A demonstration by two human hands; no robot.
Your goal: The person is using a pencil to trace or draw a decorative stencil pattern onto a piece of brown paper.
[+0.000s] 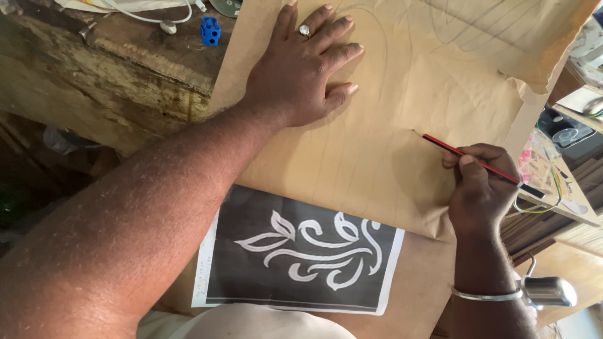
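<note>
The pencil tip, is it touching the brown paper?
Touching. In the head view the tip of the pencil, held in the right hand, meets the brown paper with no visible gap.

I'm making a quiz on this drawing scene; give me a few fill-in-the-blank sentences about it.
1. The right hand holds a red and black ____.
2. The left hand lies ____ on the brown paper.
3. The printed sheet shows a white leaf scroll on a ____ ground.

Missing words: pencil; flat; black

The brown paper (pixel 402 144) runs off the top edge, its drawn lines cut short.
</note>
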